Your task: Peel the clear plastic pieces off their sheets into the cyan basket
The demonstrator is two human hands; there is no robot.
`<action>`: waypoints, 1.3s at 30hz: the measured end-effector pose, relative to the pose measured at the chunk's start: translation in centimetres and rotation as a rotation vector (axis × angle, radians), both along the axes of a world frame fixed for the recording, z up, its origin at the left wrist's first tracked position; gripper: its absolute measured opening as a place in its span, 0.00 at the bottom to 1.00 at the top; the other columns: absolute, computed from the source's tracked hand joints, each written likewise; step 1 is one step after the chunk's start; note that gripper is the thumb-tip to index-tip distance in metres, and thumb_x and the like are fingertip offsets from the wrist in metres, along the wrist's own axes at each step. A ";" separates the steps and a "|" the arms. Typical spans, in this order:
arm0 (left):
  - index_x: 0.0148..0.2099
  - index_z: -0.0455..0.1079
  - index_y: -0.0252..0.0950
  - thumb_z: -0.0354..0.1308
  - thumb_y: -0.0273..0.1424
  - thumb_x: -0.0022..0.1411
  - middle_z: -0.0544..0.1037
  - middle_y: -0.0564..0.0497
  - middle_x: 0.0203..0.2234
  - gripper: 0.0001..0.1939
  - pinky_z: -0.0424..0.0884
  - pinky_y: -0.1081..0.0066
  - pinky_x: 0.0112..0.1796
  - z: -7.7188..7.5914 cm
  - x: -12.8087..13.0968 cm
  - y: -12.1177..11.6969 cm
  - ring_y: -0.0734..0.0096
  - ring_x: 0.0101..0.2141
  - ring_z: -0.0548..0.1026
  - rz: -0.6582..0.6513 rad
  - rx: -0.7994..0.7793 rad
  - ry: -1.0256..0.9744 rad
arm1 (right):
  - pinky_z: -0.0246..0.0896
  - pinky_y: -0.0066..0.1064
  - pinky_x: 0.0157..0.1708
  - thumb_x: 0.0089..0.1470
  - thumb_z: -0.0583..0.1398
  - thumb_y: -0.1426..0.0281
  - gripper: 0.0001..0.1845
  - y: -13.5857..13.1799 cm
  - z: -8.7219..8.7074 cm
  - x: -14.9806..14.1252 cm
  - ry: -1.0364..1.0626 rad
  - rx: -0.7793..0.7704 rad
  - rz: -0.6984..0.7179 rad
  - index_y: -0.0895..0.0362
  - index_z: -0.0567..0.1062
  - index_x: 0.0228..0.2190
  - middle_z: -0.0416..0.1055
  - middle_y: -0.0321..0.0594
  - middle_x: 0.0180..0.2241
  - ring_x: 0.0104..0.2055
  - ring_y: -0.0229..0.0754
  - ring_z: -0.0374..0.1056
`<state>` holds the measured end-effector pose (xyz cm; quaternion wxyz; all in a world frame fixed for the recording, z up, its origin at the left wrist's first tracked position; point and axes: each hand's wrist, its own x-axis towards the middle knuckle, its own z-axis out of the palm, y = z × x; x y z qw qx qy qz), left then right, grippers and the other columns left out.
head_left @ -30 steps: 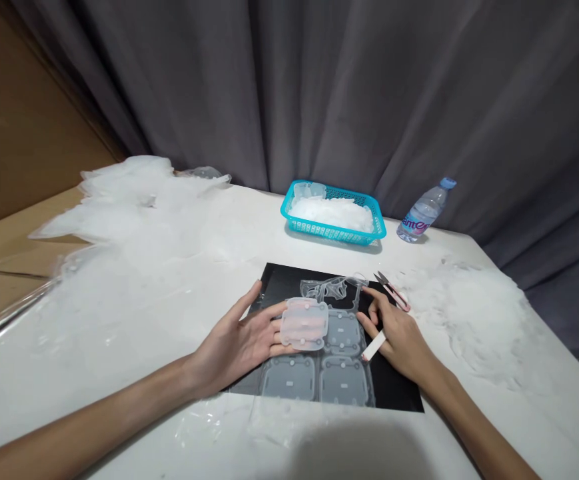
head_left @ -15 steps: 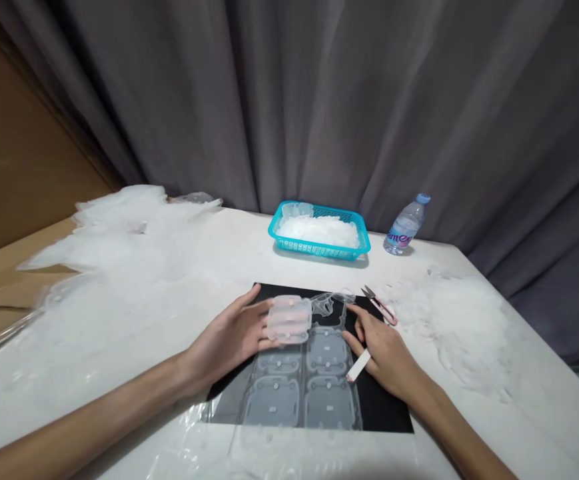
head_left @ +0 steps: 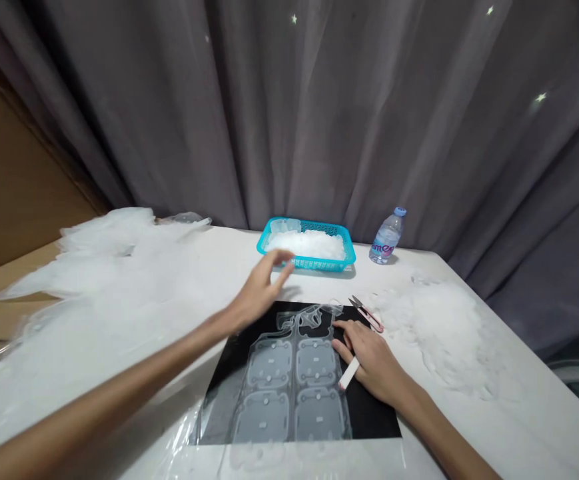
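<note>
Basket (head_left: 319, 265) lay crosswise; I had left hand (head_left: 260, 288) nearer, by its near-left rim, half-open, seemingly empty; right hand (head_left: 372, 358), farther, gripped white stick (head_left: 350, 374).

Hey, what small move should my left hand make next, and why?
Probably bring your left hand over to the clear plastic sheet: no piece shows in its grasp by the blue basket, while panels sit in the sheet and your right hand is at its edge.
</note>
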<state>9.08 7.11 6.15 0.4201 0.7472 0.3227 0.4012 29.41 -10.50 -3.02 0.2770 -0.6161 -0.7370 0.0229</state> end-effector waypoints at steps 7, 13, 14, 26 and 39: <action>0.65 0.63 0.40 0.57 0.46 0.71 0.70 0.43 0.63 0.26 0.67 0.50 0.62 -4.9 -4.2 -10.8 0.50 0.62 0.69 -0.558 0.312 0.578 | 0.64 0.45 0.51 0.73 0.37 0.49 0.33 -1.2 2.8 1.5 0.369 0.024 -0.020 0.52 0.75 0.44 0.71 0.45 0.43 0.47 0.49 0.68; 0.71 0.58 0.42 0.53 0.52 0.73 0.65 0.45 0.69 0.33 0.64 0.51 0.65 -5.4 -3.9 -9.2 0.52 0.68 0.63 -0.574 0.308 0.660 | 0.66 0.36 0.41 0.71 0.47 0.46 0.29 -2.2 4.5 0.8 0.690 -0.266 0.081 0.54 0.75 0.37 0.70 0.35 0.28 0.32 0.41 0.71; 0.71 0.58 0.42 0.52 0.52 0.73 0.64 0.45 0.70 0.32 0.64 0.52 0.65 -5.3 -3.8 -8.9 0.52 0.68 0.63 -0.571 0.314 0.660 | 0.66 0.35 0.41 0.70 0.53 0.50 0.23 -2.3 4.5 0.4 0.706 -0.289 0.069 0.54 0.75 0.36 0.72 0.35 0.30 0.33 0.40 0.73; 0.64 0.68 0.40 0.59 0.46 0.71 0.68 0.42 0.68 0.25 0.65 0.53 0.65 -6.1 -3.8 -7.6 0.52 0.67 0.67 -0.561 0.384 0.485 | 0.70 0.31 0.42 0.66 0.64 0.66 0.06 -2.9 4.4 -1.4 0.636 -0.334 0.173 0.54 0.79 0.37 0.77 0.40 0.40 0.40 0.40 0.74; 0.61 0.72 0.39 0.59 0.48 0.69 0.68 0.44 0.68 0.25 0.64 0.57 0.67 -6.7 -3.9 -8.8 0.53 0.65 0.70 -0.509 0.423 0.484 | 0.70 0.33 0.51 0.69 0.60 0.68 0.06 -3.0 4.1 -2.0 0.511 -0.262 0.311 0.54 0.78 0.40 0.78 0.40 0.42 0.47 0.42 0.75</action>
